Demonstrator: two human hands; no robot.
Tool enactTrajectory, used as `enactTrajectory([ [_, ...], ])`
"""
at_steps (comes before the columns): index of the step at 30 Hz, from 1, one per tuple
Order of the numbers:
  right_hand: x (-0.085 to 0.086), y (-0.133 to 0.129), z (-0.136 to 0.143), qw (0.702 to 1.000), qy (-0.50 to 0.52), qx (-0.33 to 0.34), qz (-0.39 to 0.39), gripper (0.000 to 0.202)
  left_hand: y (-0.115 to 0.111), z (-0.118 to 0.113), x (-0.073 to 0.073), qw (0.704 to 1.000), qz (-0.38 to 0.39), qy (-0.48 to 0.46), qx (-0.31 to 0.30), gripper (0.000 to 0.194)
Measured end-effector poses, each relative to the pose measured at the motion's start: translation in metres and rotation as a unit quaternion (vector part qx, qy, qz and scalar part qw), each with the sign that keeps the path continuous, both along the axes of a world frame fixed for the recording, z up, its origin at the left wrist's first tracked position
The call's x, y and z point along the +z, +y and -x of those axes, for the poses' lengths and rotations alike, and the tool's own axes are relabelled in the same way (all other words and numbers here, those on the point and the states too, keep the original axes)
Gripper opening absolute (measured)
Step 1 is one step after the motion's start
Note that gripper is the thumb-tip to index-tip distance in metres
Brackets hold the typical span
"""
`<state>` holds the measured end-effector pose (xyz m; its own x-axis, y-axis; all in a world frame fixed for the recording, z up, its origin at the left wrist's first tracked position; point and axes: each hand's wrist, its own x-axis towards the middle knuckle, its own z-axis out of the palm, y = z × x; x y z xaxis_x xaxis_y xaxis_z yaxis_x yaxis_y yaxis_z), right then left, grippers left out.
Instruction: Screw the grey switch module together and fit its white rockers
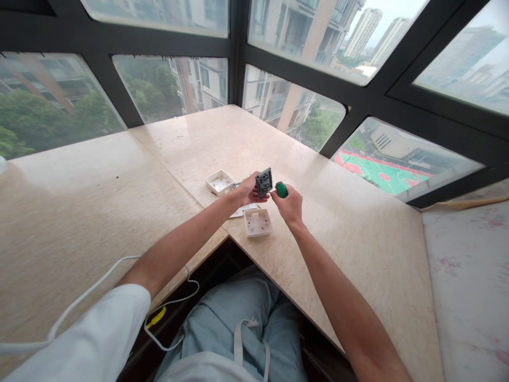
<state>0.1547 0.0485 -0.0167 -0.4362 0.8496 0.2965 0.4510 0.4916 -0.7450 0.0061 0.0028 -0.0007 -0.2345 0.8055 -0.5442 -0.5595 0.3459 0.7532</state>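
Observation:
My left hand [249, 190] grips a dark grey wall socket or switch panel [264, 183] by its left side, its back with terminals facing me. My right hand [292, 206] is closed round the green handle of a screwdriver [281, 190], whose shaft points toward the panel's lower right edge. Whether the tip touches the panel I cannot tell. Just below the hands sits a white square mounting box [257, 223], its open side up. A second white mounting box [220, 181] lies to the left, beyond my left wrist. Partly hidden under my left hand is a flat white piece [238, 213].
The beige stone-look counter [338, 239] meets in a corner before my lap. Dark-framed windows [236, 79] rise behind it. A white cable [91, 289] with a yellow tag [156, 317] runs at lower left. A patterned wall surface [469, 265] borders the right side.

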Motion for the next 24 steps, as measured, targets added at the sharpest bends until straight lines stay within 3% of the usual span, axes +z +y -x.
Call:
enactTrajectory([
  [9, -0.001, -0.003, -0.011, 0.998, 0.065, 0.006, 0.011, 0.016, -0.002, 0.004, -0.005, 0.991, 0.002, -0.128, -0.034, 0.042],
  [15, 0.0, -0.011, -0.014, 0.993, 0.106, 0.024, -0.035, 0.016, -0.005, -0.001, -0.001, 0.992, -0.045, -0.112, -0.037, 0.046],
  [24, -0.004, -0.014, -0.016, 0.994, 0.102, 0.009, -0.05, 0.021, -0.006, -0.009, 0.009, 0.995, -0.042, -0.091, -0.011, 0.043],
])
